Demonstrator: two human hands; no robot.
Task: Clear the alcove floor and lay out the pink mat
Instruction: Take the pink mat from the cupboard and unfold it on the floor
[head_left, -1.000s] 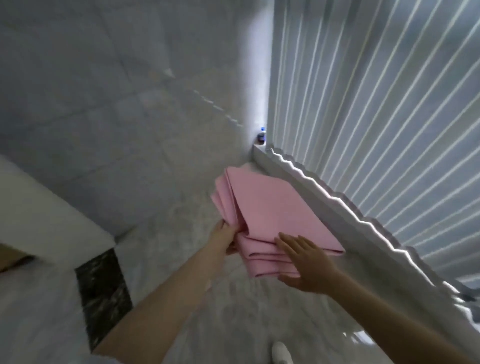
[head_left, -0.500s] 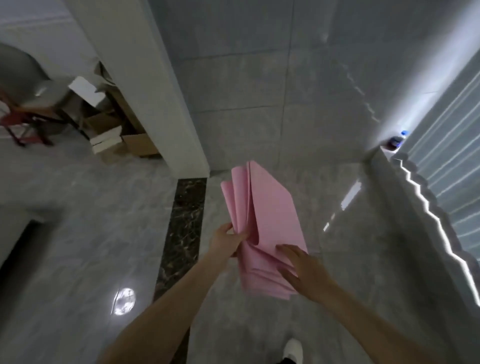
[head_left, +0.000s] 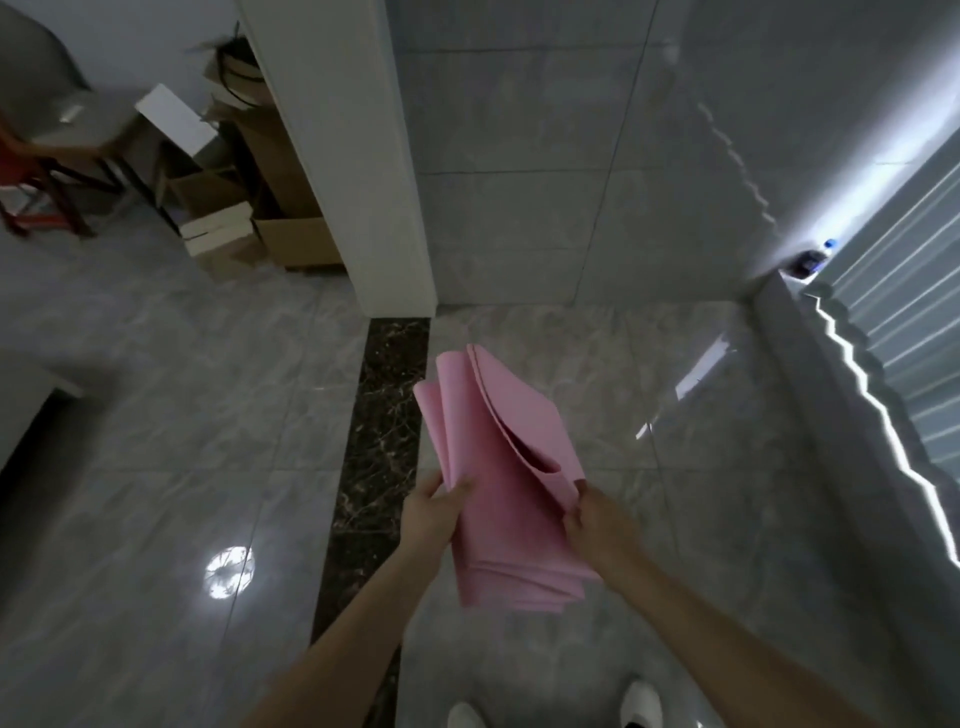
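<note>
Folded pink mat (head_left: 498, 467) held off the floor, left hand (head_left: 431, 514) pinching its left edge, right hand (head_left: 597, 514) gripping the right edge, bare grey floor tiles (head_left: 675, 467) beneath, dark marble strip (head_left: 379, 415) just left.

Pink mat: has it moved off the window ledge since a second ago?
Yes. The folded pink mat has left the ledge and now hangs over the floor, gripped by the left hand and right hand.
</note>
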